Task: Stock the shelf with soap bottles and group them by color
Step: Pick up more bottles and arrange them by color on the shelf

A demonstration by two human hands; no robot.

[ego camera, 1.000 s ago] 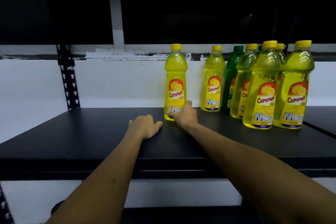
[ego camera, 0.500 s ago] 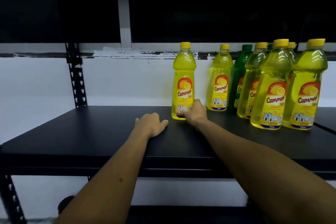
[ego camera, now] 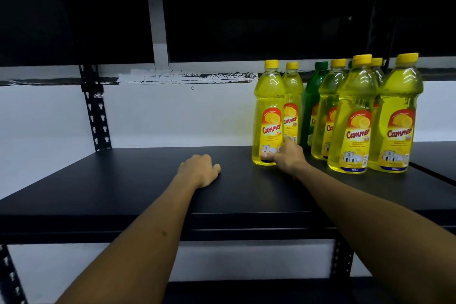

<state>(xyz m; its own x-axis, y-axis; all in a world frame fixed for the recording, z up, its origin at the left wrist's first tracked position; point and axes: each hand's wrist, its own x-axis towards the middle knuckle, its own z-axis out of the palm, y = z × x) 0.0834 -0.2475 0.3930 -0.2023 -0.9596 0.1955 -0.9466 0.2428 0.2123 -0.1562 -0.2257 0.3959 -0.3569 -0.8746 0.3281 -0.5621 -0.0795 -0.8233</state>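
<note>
Your right hand grips the base of 1 yellow bottle, thumb across its label, fingers curled round its right side. It stands upright on the black shelf, just left of a cluster of other yellow bottles with a green bottle behind them. Your left hand rests on the shelf, fingers loosely curled, holding nothing, well left of the bottle

Both forearms are bare from the bottom edge of the head view up to the wrists, with no sleeves, watch, bracelets or rings visible on the left hand or the right hand, and a small dark mole marks the left forearm.
</note>
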